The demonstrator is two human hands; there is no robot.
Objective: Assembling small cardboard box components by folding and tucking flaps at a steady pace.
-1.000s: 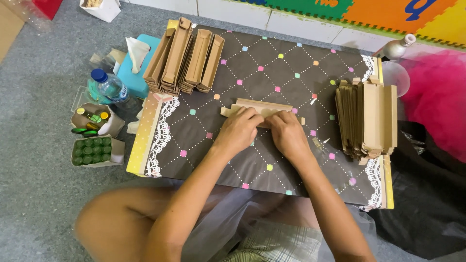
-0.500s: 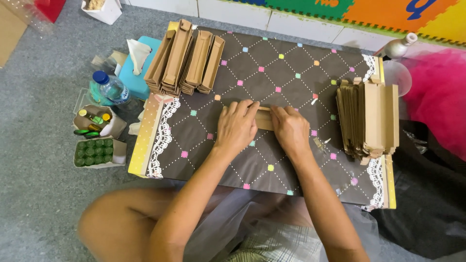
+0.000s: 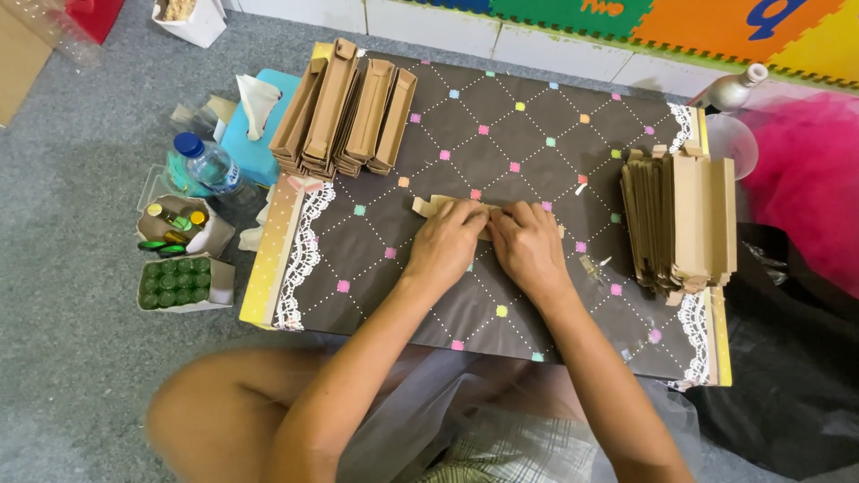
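Both hands, closer together than 0.5 s ago, press flat on the cardboard piece (image 3: 438, 205).
Left hand (image 3: 447, 246) and right hand (image 3: 530, 250) pin light, creasable card; grip at edges.

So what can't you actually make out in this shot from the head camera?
- Cardboard piece: mostly hidden under the left hand and right hand; its shape and each hand's grip are unclear.
- Small green bottles in their box: too small to tell the contents.
- White bag: cut off by the top edge.

Both hands (image 3: 490, 243) on cardboard piece (image 3: 436, 205)
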